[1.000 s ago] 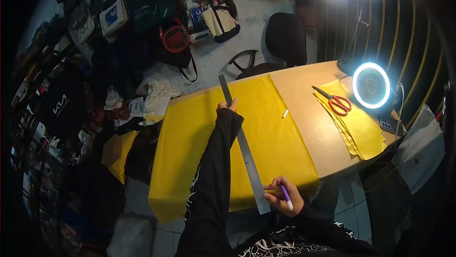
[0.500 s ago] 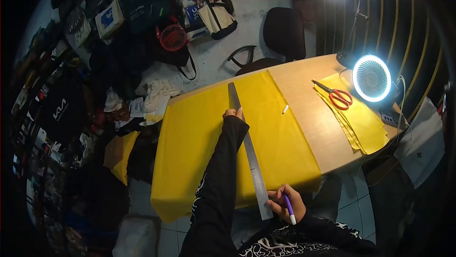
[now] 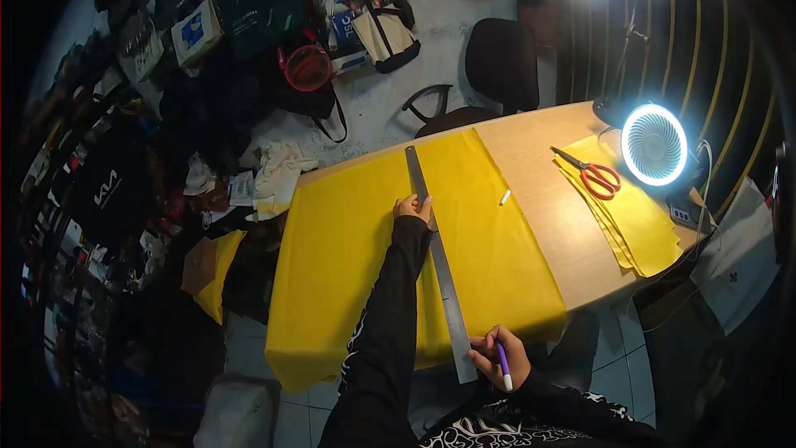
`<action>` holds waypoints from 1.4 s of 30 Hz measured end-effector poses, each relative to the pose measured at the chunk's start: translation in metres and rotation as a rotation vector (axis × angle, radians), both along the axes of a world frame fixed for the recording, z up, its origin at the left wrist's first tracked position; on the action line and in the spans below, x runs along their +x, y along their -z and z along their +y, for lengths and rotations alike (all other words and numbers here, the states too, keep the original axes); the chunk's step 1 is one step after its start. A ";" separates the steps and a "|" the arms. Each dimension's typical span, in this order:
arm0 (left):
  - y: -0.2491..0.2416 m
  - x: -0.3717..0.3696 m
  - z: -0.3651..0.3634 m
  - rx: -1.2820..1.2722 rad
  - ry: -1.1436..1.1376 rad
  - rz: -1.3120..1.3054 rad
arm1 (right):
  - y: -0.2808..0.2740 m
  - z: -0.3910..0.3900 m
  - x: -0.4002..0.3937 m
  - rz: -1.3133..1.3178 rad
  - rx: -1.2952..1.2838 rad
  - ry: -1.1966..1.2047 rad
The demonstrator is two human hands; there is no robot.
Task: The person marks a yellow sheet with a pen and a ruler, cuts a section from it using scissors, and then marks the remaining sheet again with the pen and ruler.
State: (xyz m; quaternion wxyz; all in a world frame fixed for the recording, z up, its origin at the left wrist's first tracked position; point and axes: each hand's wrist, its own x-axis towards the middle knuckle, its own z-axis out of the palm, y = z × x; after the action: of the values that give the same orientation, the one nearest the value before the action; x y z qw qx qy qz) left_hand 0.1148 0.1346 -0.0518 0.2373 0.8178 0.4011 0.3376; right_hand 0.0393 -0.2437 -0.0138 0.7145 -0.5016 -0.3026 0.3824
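A long metal ruler (image 3: 446, 286) lies across the yellow cloth (image 3: 348, 257), its near end reaching past the cloth's front edge. My left hand (image 3: 413, 208) presses on the upper part of the ruler, fingers on its left edge and over it. Near the ruler's lower end, my right hand (image 3: 504, 357) is closed round a purple pen (image 3: 504, 363) with a white tip pointing down, its fingertips at the ruler's right edge. A small white piece (image 3: 505, 198) rests on the cloth to the right.
Red-handled scissors (image 3: 597, 178) lie on folded yellow cloth (image 3: 643, 237) at the table's right. Beside them stands a lit round fan (image 3: 653, 145). A dark chair (image 3: 501, 64) is behind the wooden table (image 3: 539, 150). Bags (image 3: 385, 38) lie on the floor beyond.
The whole view has shifted slightly. My left hand's fingers now lie flatter on the ruler. My right hand still holds the pen near the ruler's lower end.
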 end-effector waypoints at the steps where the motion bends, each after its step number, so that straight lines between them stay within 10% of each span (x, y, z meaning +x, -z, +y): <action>1: -0.001 -0.002 -0.003 -0.026 0.009 -0.030 | 0.001 0.000 0.000 -0.006 -0.015 0.010; 42: 0.021 -0.001 -0.001 0.231 0.100 0.030 | 0.015 0.009 -0.017 -0.328 -0.225 0.215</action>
State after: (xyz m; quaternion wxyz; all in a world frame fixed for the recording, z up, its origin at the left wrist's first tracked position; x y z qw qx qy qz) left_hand 0.1135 0.1338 -0.0730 0.1519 0.8636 0.3217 0.3571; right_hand 0.0228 -0.2343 -0.0286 0.6320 -0.6630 -0.3150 0.2483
